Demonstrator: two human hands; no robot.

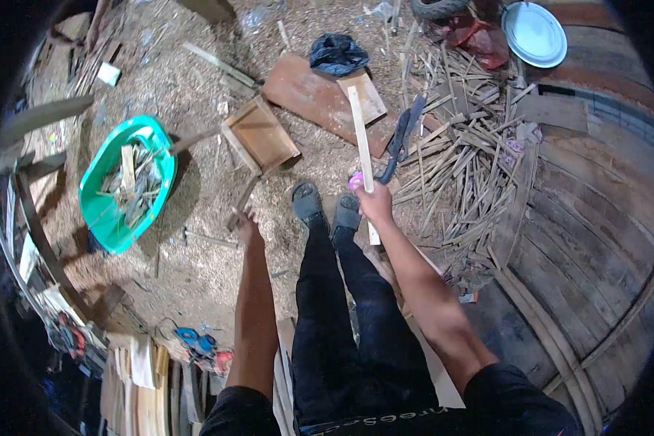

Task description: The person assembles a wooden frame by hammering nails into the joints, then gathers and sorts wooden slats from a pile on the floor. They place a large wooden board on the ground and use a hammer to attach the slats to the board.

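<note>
My right hand (374, 202) is closed around a long pale wood strip (360, 131), which points up and away from me. A pink object (356, 181) shows beside that hand's fingers; what it belongs to is unclear. Just beyond lies a dark curved tool or strap (402, 134). My left hand (245, 224) is out over the ground at the left of my feet, at the lower end of a thin brown piece of wood (247, 195). Its fingers look bent, but whether they grip the wood is too blurred to tell. Beyond it sits a shallow wooden box (260, 136).
A green tub (90, 190) with wood scraps stands at the left. On the right is a heap of thin sticks (461, 145) beside planks (588, 211). A reddish board (305, 91), a black bag (338, 54) and a white basin (534, 35) lie ahead. Blue power tools (196, 340) are lower left.
</note>
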